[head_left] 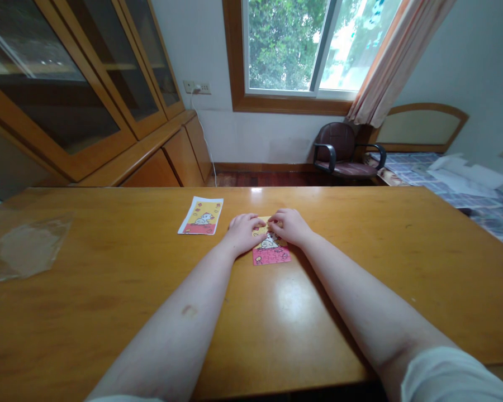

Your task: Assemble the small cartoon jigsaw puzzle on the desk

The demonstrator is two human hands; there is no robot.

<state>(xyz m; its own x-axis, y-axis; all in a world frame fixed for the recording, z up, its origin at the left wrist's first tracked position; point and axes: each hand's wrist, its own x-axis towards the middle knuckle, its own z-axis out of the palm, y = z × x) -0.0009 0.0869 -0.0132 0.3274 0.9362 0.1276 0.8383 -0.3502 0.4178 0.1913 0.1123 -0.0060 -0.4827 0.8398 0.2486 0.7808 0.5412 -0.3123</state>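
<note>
A jigsaw puzzle (272, 255) with a white cartoon animal, a yellow upper part and a pink lower part lies flat on the wooden table (251, 335). My left hand (245, 233) rests over its left edge, thumb and fingers apart and touching the puzzle. At the upper right of the puzzle, my right hand (290, 226) has its fingers bent and the tips drawn together; whatever is between them is too small to make out. Both hands cover part of the yellow area. To the left lies a picture card (201, 216) with the same design and a white border.
A clear plastic bag (25, 248) lies flat at the table's left. Beyond the far edge are a glass-doored cabinet (121, 139), a brown armchair (339, 148) under the window, and a bed (452, 178) with papers on it at right.
</note>
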